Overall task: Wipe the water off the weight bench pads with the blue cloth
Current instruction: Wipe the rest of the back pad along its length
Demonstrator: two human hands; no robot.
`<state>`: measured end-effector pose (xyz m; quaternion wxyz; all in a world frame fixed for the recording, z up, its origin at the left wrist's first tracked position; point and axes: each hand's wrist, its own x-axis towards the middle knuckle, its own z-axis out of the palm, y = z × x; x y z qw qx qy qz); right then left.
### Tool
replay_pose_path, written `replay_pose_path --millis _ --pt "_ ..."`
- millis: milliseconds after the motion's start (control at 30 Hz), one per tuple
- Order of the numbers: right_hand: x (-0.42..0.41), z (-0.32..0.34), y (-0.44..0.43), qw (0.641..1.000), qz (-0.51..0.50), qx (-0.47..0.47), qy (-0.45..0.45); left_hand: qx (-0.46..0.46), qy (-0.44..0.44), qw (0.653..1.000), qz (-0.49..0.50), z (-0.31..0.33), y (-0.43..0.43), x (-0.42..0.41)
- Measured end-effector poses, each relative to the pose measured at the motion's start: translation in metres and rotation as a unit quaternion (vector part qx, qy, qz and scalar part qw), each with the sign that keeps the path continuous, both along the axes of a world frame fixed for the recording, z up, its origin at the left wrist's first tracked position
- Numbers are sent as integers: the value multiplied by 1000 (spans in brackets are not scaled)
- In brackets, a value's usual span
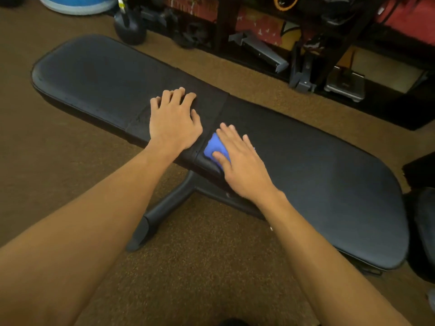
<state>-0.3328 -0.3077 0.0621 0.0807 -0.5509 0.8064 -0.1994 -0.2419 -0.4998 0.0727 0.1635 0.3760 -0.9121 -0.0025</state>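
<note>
Blue cloth [215,149], bunched small, lay on the weight bench [259,128] at the near edge of the right pad [324,184], just beside the seam [222,109] that divided it from the left pad [94,76]. The right hand [242,165] rested palm down on top of the cloth and covered most of it. Its fingers [229,135] were extended and nearly straight, not curled round the fabric, and the thumb [221,158] lay flat across the cloth's near part. Only the cloth's left portion showed beyond the hand, with a sliver of blue visible at the hand's far side.

The left hand [175,121] rested palm down on the left pad, close to the seam and apart from the cloth. Its fingers were spread and slightly bent at the knuckles, with the tips touching the black upholstery; it held nothing. Both forearms were bare and reached in from the bottom of the view.

The bench ran diagonally from upper left to lower right, both pads lying flat and in line. Whether the pads were wet could not be told. A black bench leg [164,208] extended from beneath the seam toward the viewer over brown carpet [211,267]. Beyond the bench, a dark kettlebell [129,27] stood on the carpet near the left pad's far end, a blue-and-white rounded object [77,3] sat at the upper left edge, and grey metal parts [261,49] lay beneath a dark rack against a red backdrop.
</note>
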Motion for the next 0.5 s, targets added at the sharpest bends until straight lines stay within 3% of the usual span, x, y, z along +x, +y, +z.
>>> replay_pose_path --millis 167,367,500 --pt "-35 4 -42 990 -136 8 -37 18 -4 1000 -1 -1 -3 -9" --pt "-25 4 13 999 8 -5 -44 44 -19 999 -1 -4 -7 -11" --pt "-67 -2 -7 989 -133 -2 -58 46 -19 999 1 -4 -8 -10"
